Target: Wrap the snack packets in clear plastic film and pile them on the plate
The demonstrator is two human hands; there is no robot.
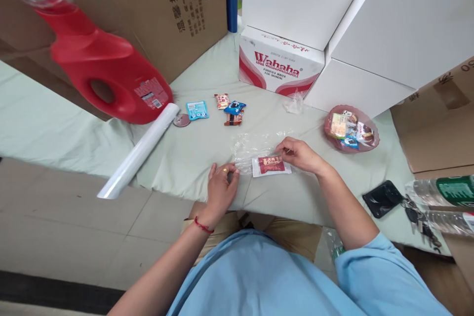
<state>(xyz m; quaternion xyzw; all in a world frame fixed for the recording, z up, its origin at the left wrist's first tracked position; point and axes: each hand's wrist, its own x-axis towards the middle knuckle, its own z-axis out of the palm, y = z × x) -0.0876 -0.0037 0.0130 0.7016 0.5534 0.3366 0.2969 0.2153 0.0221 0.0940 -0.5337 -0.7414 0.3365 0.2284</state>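
A sheet of clear plastic film point(246, 143) lies crinkled on the table in front of me. At its near edge is a red and white snack packet point(271, 164); whether it lies on or under the film is hard to tell. My left hand point(222, 185), with a ring and a red string bracelet, pinches the film's left edge. On the other side my right hand point(300, 154) is closed on the film by the packet's upper right corner.
Beyond the film lie several small snack packets point(234, 107) and a light blue packet point(197, 110). A white roll point(138, 152) and red jug point(111, 71) stand left. A pink bowl point(370, 143) of snacks, a black phone point(383, 199), keys point(420, 219) and bottles point(425, 192) are right. Boxes point(280, 61) line the back.
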